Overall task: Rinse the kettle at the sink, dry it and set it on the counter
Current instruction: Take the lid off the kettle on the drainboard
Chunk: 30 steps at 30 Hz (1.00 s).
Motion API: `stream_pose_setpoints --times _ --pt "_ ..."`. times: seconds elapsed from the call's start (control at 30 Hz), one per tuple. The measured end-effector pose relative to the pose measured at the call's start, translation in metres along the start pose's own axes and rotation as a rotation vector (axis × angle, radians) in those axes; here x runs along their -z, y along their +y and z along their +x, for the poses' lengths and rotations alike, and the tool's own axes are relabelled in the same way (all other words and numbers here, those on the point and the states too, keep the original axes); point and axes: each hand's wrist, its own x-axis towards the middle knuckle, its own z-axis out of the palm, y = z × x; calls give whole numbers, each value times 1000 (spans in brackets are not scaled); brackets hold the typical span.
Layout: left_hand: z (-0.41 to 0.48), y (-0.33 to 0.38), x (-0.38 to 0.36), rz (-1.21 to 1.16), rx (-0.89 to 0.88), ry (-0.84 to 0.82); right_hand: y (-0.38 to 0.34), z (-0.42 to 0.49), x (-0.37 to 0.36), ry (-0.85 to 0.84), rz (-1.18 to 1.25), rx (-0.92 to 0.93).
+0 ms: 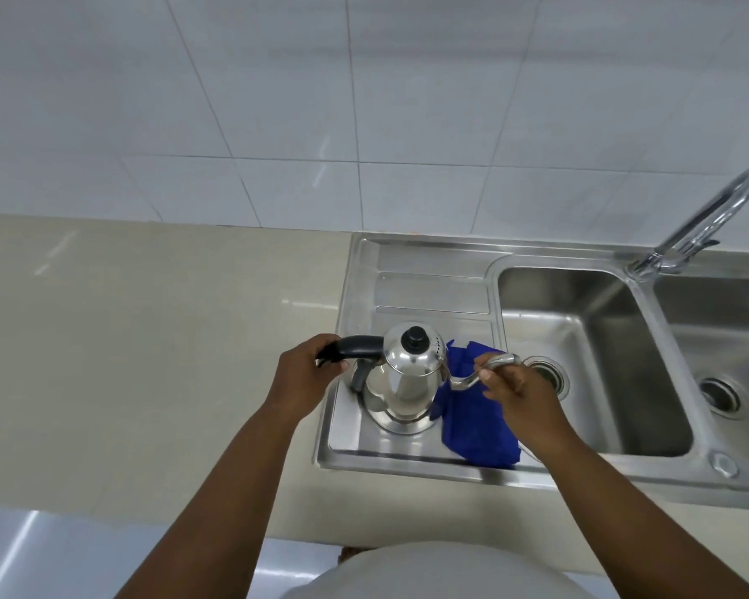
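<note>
A: Kettle point(401, 378) count: one, steel, lid on, sitting upright on the sink's drainboard point(411, 291), not on the beige surface point(148, 361).

B: Hands?

A: Two. Left hand point(305, 373) is wrapping its fingers closed around the black handle point(355, 344). Right hand point(522, 393) is pinching the curved spout point(491, 367) between thumb and fingers.

B: Other items?

A: One blue cloth point(476, 419) is lying just beside the kettle. Two basins point(597, 356); one faucet point(705, 222).
</note>
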Motion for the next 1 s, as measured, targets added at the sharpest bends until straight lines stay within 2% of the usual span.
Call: stream_pose_setpoints --times 0.13,0.3,0.4,0.53,0.8,1.0 --pt "1 5 1 110 -28 -55 2 0 -2 26 -78 33" --pt "-1 49 -12 80 -309 -160 2 0 -4 35 -106 54" --pt "-2 78 -33 176 -422 -138 3 0 -4 34 -118 52" --pt "-2 79 -53 163 -424 0 2 0 -4 35 -133 47" --pt "-4 71 -70 189 -481 90 0 -4 -6 58 -189 75" --pt "-7 72 -69 -61 -446 105 1 -3 -7 62 -241 81"
